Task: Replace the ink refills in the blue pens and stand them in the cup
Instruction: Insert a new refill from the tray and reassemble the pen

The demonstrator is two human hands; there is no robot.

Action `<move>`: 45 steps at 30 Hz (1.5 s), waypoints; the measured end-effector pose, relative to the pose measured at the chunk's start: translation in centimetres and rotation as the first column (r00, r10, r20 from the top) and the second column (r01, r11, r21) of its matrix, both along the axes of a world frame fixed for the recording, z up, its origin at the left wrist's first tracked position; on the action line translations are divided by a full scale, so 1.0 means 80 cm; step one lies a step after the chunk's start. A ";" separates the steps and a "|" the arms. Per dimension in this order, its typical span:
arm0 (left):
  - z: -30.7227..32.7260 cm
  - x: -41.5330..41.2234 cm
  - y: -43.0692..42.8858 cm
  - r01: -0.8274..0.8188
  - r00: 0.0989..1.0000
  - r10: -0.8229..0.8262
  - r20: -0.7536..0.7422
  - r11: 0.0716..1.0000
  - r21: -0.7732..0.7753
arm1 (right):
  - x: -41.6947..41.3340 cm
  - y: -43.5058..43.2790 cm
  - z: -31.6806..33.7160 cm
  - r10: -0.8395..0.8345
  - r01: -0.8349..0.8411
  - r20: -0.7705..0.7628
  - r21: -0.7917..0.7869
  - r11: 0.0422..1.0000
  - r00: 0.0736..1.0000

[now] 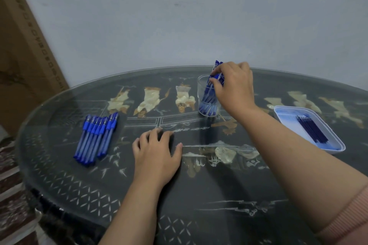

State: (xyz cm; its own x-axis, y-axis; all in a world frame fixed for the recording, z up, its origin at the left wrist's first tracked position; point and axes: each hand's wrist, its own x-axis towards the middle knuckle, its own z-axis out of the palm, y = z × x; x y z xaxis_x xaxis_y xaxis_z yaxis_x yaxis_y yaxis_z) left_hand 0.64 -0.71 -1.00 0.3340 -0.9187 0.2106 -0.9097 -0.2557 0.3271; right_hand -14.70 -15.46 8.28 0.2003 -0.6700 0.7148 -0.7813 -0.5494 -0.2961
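Standing at 1 o'clock on the tabletop (199, 185): one clear cup (202, 93), upright, holding a bundle of blue standing pens (208, 103) that lean to the right, caps up.

Head view, item by item:
- Right hand (233, 85): above the cup rim, thumb and fingers curled round the capped tops of the standing pens. I cannot tell whether it grips one pen or several.
- Left hand (157, 155): near the centre, toward 7 o'clock, palm down on the tabletop, fingers loosely spread, holding nothing.
- Loose pens (95, 139): at 9 o'clock, a row of capped blue pens lying side by side, caps toward the far edge, well apart from the cup.
- Tray (286, 117): at 3 o'clock, white, shallow, stained blue inside.
- Refills (311, 130): dark blue, lying together in the tray.
- Sleeve (348, 220): pink, at the right elbow.
- Cardboard box (23, 45): at 10 o'clock, off the tabletop, leaning on the grey wall (179, 15).
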 end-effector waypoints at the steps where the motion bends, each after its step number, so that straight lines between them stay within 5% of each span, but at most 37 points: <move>1: 0.000 0.000 0.000 0.000 1.000 0.000 -0.001 1.000 -0.002 | 0.000 0.001 0.000 0.002 -0.002 -0.001 0.003 1.000 1.000; 9: 0.017 0.031 0.014 -0.083 0.996 0.078 -0.042 0.985 -0.152 | 0.003 0.055 -0.029 0.120 -0.096 0.228 -0.113 0.989 0.966; 16: 0.009 0.113 0.049 -0.339 0.940 0.320 -0.118 0.917 -0.208 | 0.081 0.118 -0.095 0.256 -0.297 0.179 0.264 0.918 0.950; 21: 0.007 0.152 0.065 -0.395 0.912 0.376 -0.161 0.913 -0.104 | 0.149 0.144 -0.103 0.336 -0.354 0.125 0.481 0.802 0.933; 45: -0.001 0.155 0.072 -0.323 0.938 0.319 -0.135 0.946 -0.008 | 0.275 0.138 -0.102 -0.004 -0.029 0.047 0.681 0.732 0.999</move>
State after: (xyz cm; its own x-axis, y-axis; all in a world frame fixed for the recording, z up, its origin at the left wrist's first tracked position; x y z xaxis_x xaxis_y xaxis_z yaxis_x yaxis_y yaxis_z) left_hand 13.06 5.02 -1.06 0.6368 -0.7519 0.1710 -0.7297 -0.5159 0.4488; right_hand 7.28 -4.42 0.12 0.1930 -0.9783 0.0752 -0.7537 -0.1969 -0.6271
